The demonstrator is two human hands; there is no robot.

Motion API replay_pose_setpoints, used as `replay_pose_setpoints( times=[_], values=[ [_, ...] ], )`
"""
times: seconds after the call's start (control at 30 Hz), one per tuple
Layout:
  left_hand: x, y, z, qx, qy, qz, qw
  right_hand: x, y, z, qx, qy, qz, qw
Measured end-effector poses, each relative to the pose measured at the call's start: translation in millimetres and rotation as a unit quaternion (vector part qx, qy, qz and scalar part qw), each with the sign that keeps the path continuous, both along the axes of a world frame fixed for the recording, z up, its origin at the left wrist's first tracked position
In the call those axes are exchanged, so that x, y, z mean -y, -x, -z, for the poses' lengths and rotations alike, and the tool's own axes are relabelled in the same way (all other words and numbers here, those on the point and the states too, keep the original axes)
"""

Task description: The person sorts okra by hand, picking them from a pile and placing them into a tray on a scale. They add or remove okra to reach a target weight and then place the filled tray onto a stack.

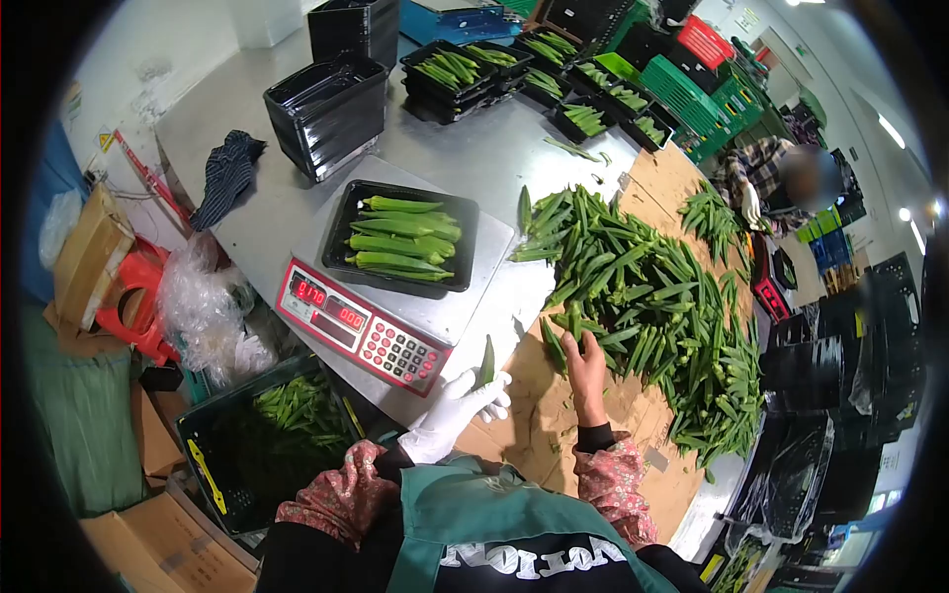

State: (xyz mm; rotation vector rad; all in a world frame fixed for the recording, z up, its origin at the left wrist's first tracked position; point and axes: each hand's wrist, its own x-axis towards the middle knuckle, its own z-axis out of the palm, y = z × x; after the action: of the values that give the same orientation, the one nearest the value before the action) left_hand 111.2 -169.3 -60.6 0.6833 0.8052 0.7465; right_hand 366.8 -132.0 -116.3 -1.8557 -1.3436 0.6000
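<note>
My left hand [460,410], in a white glove, is closed round one green okra pod [487,361] that points upward, just off the front corner of the scale. My bare right hand [586,378] has its fingers curled at the near edge of a large okra pile [633,277]; a pod lies against its fingertips, though the exact grip is partly hidden. On the steel plate of the red and white digital scale [361,331] sits a black plastic tray [338,225], with several okra pods [403,237] laid side by side in it. Red digits glow on its display.
Stacked empty black trays [326,114] stand at the back left beside a dark striped cloth [229,178]. Filled okra trays [450,69] line the back. A crate of okra [267,455] is low at left. Across the pile, a person in a plaid shirt [736,173] works near another scale [769,282].
</note>
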Motion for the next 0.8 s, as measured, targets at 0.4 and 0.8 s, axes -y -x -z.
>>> replay_pose_setpoints(
  times=[0.4,0.8],
  values=[
    [-4.8,9.3,-24.5,0.043,-0.011,-0.092,0.995,33.2,79.7,-105.9,-0.503,0.207,-0.114,0.831],
    [0.8,4.1,-8.7,0.075,-0.010,-0.130,0.989,46.7,86.9,-108.5,-0.359,0.194,-0.218,0.887]
  ],
)
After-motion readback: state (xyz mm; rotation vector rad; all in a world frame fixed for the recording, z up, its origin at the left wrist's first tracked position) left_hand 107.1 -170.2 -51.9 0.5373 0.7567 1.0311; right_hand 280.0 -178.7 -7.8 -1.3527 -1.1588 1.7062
